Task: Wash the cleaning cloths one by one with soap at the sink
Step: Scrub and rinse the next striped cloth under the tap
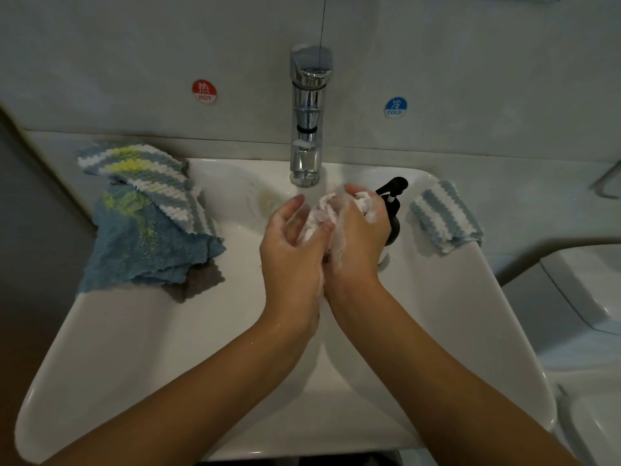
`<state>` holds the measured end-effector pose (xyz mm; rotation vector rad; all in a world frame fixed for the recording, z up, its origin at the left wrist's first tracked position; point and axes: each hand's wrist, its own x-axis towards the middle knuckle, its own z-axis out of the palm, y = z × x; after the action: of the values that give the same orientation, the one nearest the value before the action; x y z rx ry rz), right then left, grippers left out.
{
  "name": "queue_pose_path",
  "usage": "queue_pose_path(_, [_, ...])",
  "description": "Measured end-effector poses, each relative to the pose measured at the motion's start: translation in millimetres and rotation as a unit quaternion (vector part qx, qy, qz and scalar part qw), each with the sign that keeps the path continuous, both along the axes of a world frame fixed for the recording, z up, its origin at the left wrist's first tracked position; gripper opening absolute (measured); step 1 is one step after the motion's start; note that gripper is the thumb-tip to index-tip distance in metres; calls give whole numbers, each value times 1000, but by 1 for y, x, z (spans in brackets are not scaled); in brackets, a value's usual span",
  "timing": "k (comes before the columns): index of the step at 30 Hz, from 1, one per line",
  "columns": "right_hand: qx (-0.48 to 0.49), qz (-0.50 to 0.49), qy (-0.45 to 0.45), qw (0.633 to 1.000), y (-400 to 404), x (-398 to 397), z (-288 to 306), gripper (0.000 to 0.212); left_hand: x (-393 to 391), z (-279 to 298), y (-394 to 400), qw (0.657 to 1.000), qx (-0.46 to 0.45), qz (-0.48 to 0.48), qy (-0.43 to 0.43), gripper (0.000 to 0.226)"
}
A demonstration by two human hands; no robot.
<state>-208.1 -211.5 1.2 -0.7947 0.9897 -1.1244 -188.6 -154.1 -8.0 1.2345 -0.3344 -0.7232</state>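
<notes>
Over the white sink (141,348) both my hands hold one small, pale, soapy cloth (323,210) bunched between them, just below the chrome tap (307,129). My left hand (289,243) cups it from the left with fingers curled around the cloth. Gripping its right part is my right hand (359,230), and white fabric sticks out above that fist. Foam covers both hands. A black soap pump bottle (392,203) stands right behind my right hand, partly hidden by it.
A pile of cloths lies on the sink's left rim: a striped blue, white and yellow one (148,176), a blue one (141,243) and a grey one (201,280). A folded blue-and-white striped cloth (443,216) sits on the right rim. A toilet (584,297) stands at the right.
</notes>
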Motion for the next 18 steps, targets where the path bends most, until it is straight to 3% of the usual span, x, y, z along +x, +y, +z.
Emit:
queue_pose_path(5, [-13, 28, -11, 999, 6, 1, 4, 28, 9, 4, 0, 995, -39, 42, -76, 39])
queue_pose_path(12, [-61, 96, -2, 994, 29, 3, 2, 33, 26, 4, -3, 990, -58, 104, -74, 18])
queue_pose_path(14, [-78, 112, 0, 991, 34, 5, -3, 26, 31, 3, -4, 991, -42, 80, -96, 12])
queue_pose_path(18, [-89, 96, 19, 991, 29, 7, -11, 24, 23, -7, -3, 995, 7, -19, -98, 28])
